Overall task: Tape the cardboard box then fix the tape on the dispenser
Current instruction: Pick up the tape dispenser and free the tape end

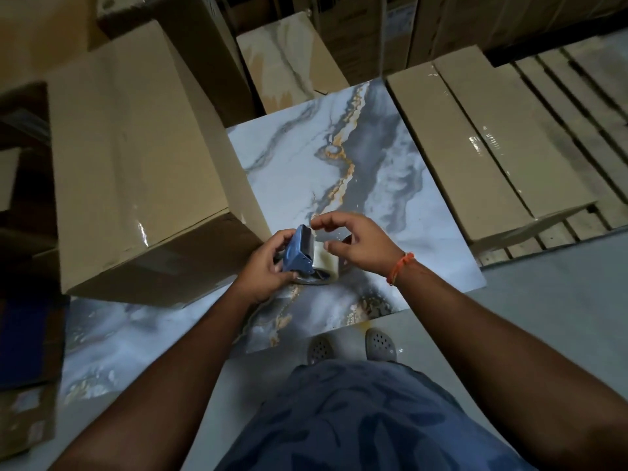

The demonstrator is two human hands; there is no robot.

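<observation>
Left hand (268,263) is gripping the blue dispenser (299,253) by the cardboard box (136,171) corner; right hand (356,243) fingers (323,222) are curling narrowly over the tape roll (324,263), marble tile (339,164) lying bare beyond.

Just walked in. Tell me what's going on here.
A person stands over marble-patterned tiles, working on a blue tape dispenser. The left hand grips it, while the right hand hovers with fingers pinched near its top edge and the clear tape roll. A cardboard box, seam already taped, sits alongside.
</observation>
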